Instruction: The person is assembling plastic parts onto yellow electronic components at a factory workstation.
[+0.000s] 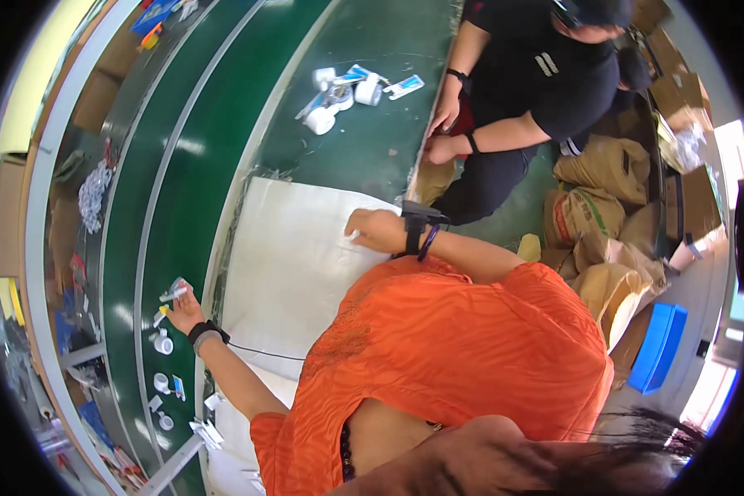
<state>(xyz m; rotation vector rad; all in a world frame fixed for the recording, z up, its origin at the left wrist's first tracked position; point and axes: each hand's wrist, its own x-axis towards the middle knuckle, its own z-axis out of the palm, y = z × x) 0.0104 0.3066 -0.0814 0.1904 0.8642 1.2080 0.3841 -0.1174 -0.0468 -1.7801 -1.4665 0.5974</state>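
Over the green conveyor belt at the left, my left hand is closed on a small pale, shiny piece. A yellow-tipped bit shows by its fingertips; I cannot tell whether it is held. Just below that hand, a white round roll-like part lies on the belt. My right hand is curled above the white sheet covering the table. A small white bit peeks out at its fingers, its kind too small to tell.
Several white round parts and blue-white cards form a pile on the far green table. Across from me sits a co-worker in black. Brown sacks and a blue bin are at the right. A metal rail crosses near the belt.
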